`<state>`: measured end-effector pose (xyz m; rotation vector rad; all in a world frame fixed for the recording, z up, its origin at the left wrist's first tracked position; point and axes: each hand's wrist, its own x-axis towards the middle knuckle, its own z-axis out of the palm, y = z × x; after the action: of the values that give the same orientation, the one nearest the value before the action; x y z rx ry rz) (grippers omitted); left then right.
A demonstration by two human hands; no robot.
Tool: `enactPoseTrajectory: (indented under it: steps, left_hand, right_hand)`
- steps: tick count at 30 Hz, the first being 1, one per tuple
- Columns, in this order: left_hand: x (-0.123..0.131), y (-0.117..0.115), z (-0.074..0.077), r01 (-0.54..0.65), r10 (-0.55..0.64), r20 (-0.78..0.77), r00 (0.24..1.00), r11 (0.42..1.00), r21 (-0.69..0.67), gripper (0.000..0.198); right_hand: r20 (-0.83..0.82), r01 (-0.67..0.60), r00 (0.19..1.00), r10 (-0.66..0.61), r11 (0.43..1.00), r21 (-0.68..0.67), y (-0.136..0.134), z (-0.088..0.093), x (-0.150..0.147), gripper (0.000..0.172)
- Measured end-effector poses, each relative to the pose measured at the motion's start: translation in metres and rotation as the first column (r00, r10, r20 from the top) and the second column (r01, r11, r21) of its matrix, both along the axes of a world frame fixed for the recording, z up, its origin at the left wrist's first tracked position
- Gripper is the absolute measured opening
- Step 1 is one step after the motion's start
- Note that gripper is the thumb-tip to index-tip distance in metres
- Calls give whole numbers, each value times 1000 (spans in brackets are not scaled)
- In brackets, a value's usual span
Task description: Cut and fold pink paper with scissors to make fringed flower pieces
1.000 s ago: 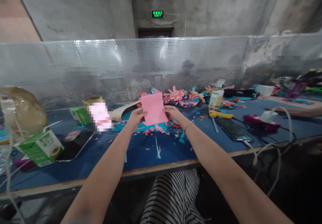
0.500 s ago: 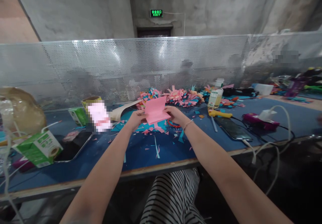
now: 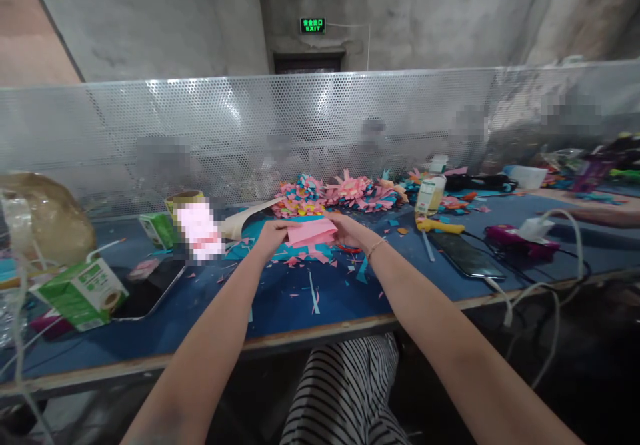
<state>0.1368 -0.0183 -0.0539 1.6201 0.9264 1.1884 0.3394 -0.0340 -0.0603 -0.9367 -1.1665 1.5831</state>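
One folded piece of pink paper [image 3: 311, 233] lies directly between the fingertips of the two hands, its long axis running across from the left fingers to the right ones, with the fold making a flattened, layered strip. Neither hand is nearer, since both touch it: the left hand [image 3: 273, 237] has thumb and fingers pinched on its left end, and the right hand [image 3: 350, 230] is closed on its right end, though some of those fingertips are hidden behind the paper. Just below the fingers, a sheet of blue paper [image 3: 240, 252] and pink scraps [image 3: 314, 253] lie on the table [image 3: 280, 305]; whether the pink paper touches them I cannot tell. Just beyond the fingers sit paper flowers [image 3: 350, 188] in pink, blue and orange. Out to the right of the right fingers stand a bottle [image 3: 430, 195] and, nearer the body, a phone [image 3: 465, 255]. Well left of the left fingers is a green carton [image 3: 80, 292].
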Motion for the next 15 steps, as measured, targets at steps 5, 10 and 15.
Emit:
enactPoseTrajectory:
  steps: [5,10,15]
  left_hand:
    - [-5,9,-2,-99,107,-46,993,982,160,29]
    - [-3,8,-1,1,-3,79,997,1000,18,44]
    - [0,0,3,-66,64,62,996,997,29,28]
  right_hand:
    - [76,17,997,-28,990,143,6,-8,-5,25]
    - [108,30,993,-55,974,224,9,-11,-5,26]
    - [129,17,991,-47,974,225,8,-12,-6,24]
